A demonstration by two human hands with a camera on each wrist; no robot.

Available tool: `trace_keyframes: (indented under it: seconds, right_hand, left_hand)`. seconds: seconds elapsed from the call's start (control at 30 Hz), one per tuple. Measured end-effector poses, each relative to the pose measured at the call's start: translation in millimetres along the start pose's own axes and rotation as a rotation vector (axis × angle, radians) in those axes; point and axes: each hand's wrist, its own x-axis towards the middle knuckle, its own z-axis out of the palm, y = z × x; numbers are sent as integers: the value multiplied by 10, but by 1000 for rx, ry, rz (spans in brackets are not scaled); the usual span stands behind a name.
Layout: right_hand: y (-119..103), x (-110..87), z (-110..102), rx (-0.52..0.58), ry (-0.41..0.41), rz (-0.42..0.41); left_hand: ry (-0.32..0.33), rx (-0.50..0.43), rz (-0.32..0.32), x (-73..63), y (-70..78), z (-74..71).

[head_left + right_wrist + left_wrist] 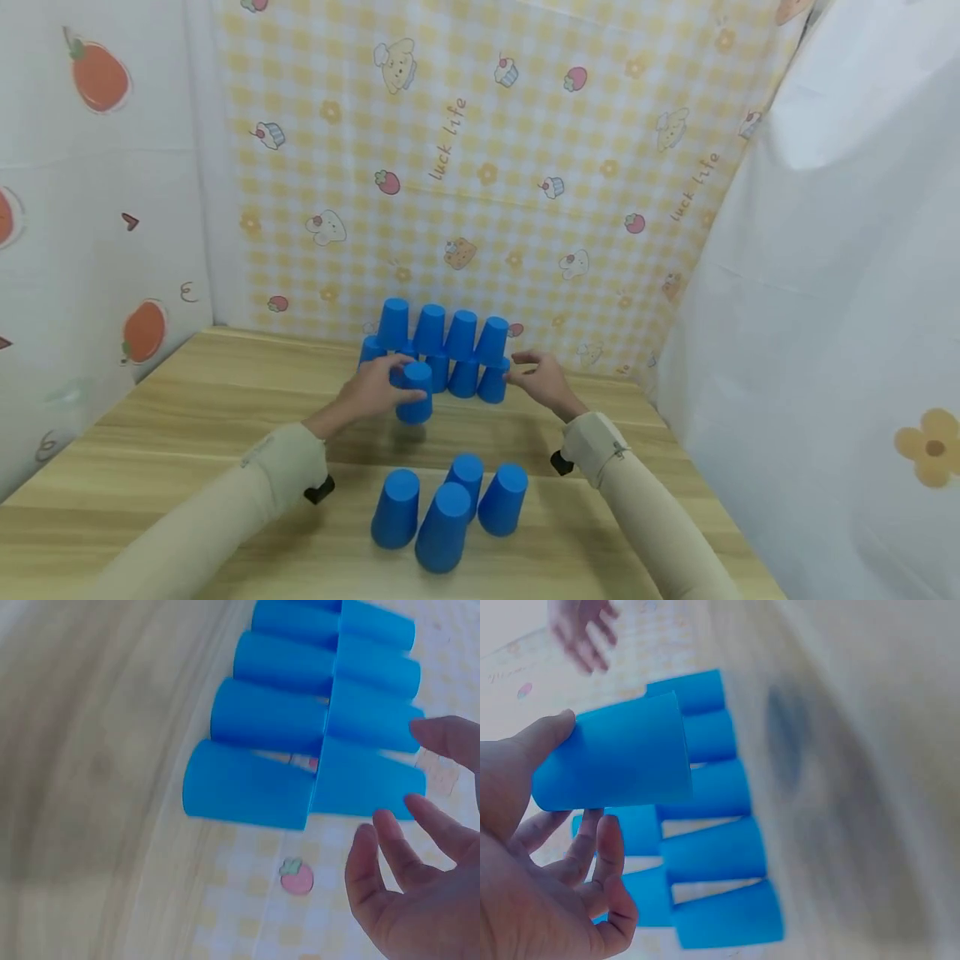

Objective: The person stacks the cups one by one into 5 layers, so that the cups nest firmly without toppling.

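Note:
My left hand [370,392] grips an upside-down blue cup [419,380] between thumb and fingers, lifted above the table in front of a two-tier wall of cups. In the left wrist view the thumb lies on one side of this cup [630,754] and the fingers on the other. The wall has an upper row of several upside-down blue cups [461,335] standing on a lower row [462,380]. My right hand [546,385] is at the wall's right end, fingers loosely bent and holding nothing. In the right wrist view its fingertips overlap the upper end cup [367,780].
Nearer to me, several more upside-down blue cups [442,533] stand close together on the wooden table [225,400]. A yellow checked cloth [480,208] hangs right behind the wall of cups. White sheets [817,275] hang along both sides.

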Motion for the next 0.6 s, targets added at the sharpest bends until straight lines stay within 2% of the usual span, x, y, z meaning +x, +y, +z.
trace_keyframes:
  seconds: [0.2,0.33,0.47,0.6]
  right_hand:
    - [-114,-269,106,-31,-267,-79]
    - [-163,-404,192,-9,-421,-104]
    - [-169,-479,229,19,-520,-127]
    - [-146,-532,203,20,-606,-173]
  left_hand:
    - [46,46,-29,235,118,-330]
    - [81,91,-41,372,189,-515]
    - [104,108,-65,496,250,-602]
    - [72,49,-60,637,315,-631]
